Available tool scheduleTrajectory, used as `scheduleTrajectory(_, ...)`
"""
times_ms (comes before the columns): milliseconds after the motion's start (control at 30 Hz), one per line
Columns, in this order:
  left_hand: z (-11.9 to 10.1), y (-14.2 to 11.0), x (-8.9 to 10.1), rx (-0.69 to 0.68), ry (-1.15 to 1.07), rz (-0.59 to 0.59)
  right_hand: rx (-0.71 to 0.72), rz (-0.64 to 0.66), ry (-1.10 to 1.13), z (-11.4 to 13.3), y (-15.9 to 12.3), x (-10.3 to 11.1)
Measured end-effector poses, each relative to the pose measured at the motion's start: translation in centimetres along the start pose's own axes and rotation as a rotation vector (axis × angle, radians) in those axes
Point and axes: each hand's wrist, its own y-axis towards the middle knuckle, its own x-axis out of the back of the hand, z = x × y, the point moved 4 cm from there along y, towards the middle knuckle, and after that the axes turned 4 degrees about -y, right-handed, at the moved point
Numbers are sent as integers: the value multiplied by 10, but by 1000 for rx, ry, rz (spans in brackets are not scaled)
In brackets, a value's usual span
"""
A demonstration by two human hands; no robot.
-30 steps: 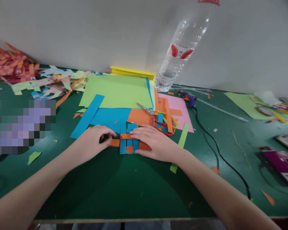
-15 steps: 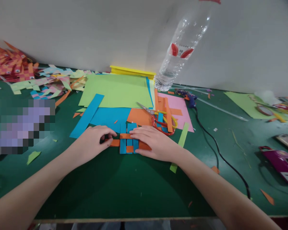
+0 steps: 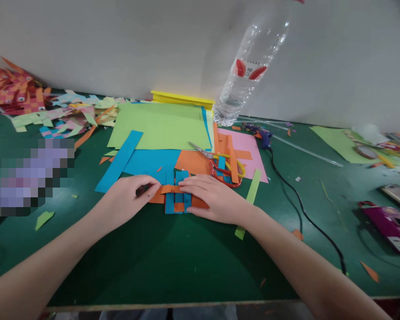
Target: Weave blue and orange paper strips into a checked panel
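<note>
On the green table in front of me lies a small weave of blue paper strips crossed by orange ones. My left hand pinches the left end of an orange paper strip, which is lifted and bent up over the leftmost blue strip. Another orange strip lies flat below it. My right hand rests flat, its fingers stretched over the weave's right side, pressing it down and hiding part of it. Just behind that hand are scissors with red and yellow handles among loose strips.
Behind the weave are green sheets, a blue sheet and a pink sheet. A tilted plastic bottle stands near the wall. To the right are a glue gun, its black cord and a purple power strip.
The fingers of my left hand have closed on the orange strip's left end and raised it off the blue strip. My right hand has stayed on the weave.
</note>
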Motion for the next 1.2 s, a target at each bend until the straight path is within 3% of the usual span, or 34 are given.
scheduleTrajectory(267, -4, 1, -5, -15, -118, -4, 1, -11, -1, 0, 0, 0)
scheduleTrajectory(767, -4, 5, -18, -138, 13, 8, -2, 6, 5, -1, 0, -1)
scheduleTrajectory(1200, -3, 4, -20, -151, 64, 16, 0, -1, -1, 0, 0, 0)
